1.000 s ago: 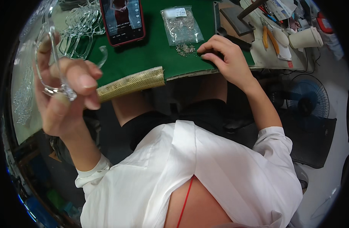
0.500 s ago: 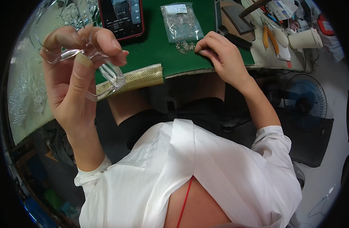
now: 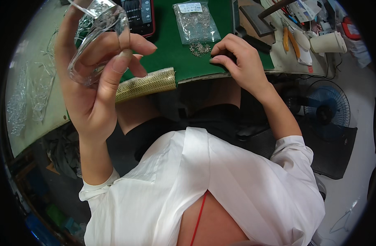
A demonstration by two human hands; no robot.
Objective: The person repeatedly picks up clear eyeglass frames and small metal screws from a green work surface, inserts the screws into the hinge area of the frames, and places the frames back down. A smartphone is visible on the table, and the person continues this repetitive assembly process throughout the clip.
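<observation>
My left hand (image 3: 98, 92) is raised at the upper left. Its thumb and fingers are closed on a clear plastic eyeglass frame (image 3: 82, 51), whose upper part runs out of the picture. On the green mat (image 3: 167, 53), my right hand (image 3: 243, 61) rests with thumb and forefinger drawn together; anything between them is too small to make out. Just left of those fingertips lies a small pile of tiny silvery metal parts (image 3: 199, 50). Behind the pile is a clear bag (image 3: 196, 24) with more such parts inside and a white label.
A phone (image 3: 140, 20) lies behind my left hand. Gold mesh-patterned padding (image 3: 149, 85) covers part of the table's front edge. Clear plastic pieces (image 3: 20, 100) lie at the far left. To the right are orange-handled pliers (image 3: 293, 43), a paper cup (image 3: 329, 42) and a fan (image 3: 327, 108).
My left hand has moved slightly right and turned the eyeglass frame, so its hinge part now points upward. My right hand stays by the pile; its thumb and finger have shifted slightly.
</observation>
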